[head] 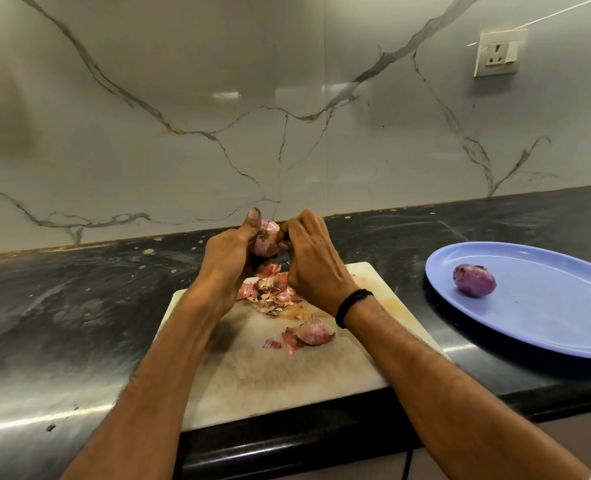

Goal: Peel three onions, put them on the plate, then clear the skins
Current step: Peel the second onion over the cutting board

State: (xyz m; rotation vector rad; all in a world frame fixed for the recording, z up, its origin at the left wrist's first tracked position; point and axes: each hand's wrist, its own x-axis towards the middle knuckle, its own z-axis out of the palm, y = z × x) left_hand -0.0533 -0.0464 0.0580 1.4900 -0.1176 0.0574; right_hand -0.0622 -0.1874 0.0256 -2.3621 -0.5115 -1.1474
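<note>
A veined marble wall (183,98) rose behind the long black bench (79,306). Off to the right on it sat a blue oval plate (547,323), and at the bench's front edge lay a pale cutting board (270,375). Above the board's far end both hands met. The left hand (224,261) had its grip wrapped round a pink onion (264,240), thumb up along its side. The right hand (309,265), a black band (351,304) on its wrist, had its grip narrowed to a pinch at the onion's dark tufted end, which faced that hand. So much of it was covered that I couldn't tell its long axis. A peeled onion (474,280) lay on its side on the plate, long axis roughly left to right. Torn skins (273,292) littered the board beneath the hands.
</note>
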